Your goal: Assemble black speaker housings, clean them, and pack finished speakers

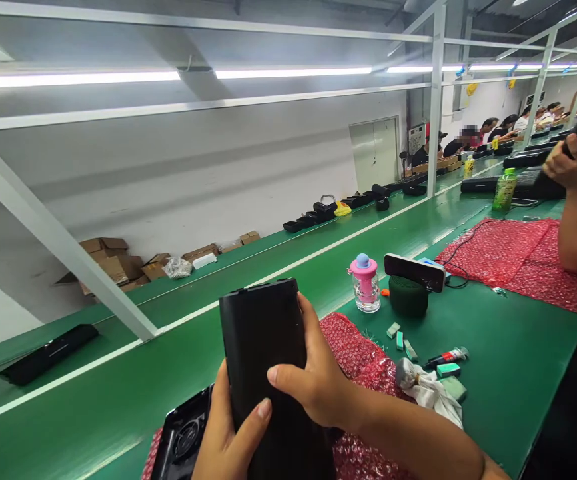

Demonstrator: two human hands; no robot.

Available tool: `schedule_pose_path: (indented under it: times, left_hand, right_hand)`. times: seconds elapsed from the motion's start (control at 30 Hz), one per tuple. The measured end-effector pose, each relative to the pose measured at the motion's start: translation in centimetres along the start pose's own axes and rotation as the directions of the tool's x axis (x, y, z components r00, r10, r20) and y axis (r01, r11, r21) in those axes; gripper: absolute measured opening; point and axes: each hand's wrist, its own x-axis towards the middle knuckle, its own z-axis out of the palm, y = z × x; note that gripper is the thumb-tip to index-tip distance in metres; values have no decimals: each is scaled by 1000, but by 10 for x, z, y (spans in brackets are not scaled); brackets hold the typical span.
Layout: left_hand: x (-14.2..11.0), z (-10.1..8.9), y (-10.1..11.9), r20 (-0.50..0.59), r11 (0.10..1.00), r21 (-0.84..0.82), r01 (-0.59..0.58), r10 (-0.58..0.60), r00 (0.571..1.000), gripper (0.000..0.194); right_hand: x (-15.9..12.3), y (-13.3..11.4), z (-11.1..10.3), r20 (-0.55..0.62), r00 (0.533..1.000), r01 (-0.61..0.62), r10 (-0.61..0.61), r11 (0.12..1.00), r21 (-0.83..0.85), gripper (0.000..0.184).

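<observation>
A long black plastic housing (263, 327) is raised in front of me, tilted upright, with its smooth side facing the camera. My left hand (233, 427) grips its lower left edge, thumb lying across the front. Higher up, my right hand (313, 373) wraps round the right edge, its thumb pressed on the front face. Behind my left hand lies another black shell (183, 433) with a round grille. Red bubble wrap (348, 347) covers the bench underneath. The fingers behind the housing are hidden.
Right of my arm are small green-and-white blocks (399, 340), a marker-like tube (446, 358) and a white cloth (433, 397). Beyond stand a pink-lidded bottle (366, 287) and a phone (414, 272) on a dark round speaker (408, 297). A co-worker's hand (573, 160) is at right. A slanted white post (63, 233) crosses the left.
</observation>
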Motion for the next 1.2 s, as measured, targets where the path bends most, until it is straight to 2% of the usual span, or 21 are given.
schedule_pose_path:
  times: [0.23,0.33,0.57,0.63,0.73,0.9,1.03,1.2]
  left_hand:
    - [-1,1,1,-4,1000,-22,-2,2,1000,93]
    - [-3,0,3,-8,999,4,-48,48,999,91]
    - [-8,0,-1,13,994,-72,-80,81,997,97]
    - [-10,0,-3,60,988,-132,-74,82,995,99]
    - [-10,-2,-7,190,971,-232,-50,96,977,101]
    - [-7,-9,-12,335,965,-241,-104,184,924,98]
    - [-7,-8,-10,362,961,-235,-147,227,904,90]
    - [-6,-2,-13,291,967,-193,-167,219,931,90]
  right_hand:
    - [0,-2,3,-4,999,44,-44,999,24,90]
    - [-2,-2,5,21,998,62,-63,997,51,87]
    - [-9,-7,4,-14,1000,-10,9,998,-55,89]
    - [-12,-6,2,-31,999,-11,8,994,-108,86]
    - [-17,-2,0,-73,997,-7,-6,983,-181,81]
    - [-26,6,-5,-106,994,-7,-14,980,-199,78]
    - [-24,9,-17,-39,999,19,-29,970,-242,78]
    - [-16,8,-17,-49,999,-17,8,982,-186,74]
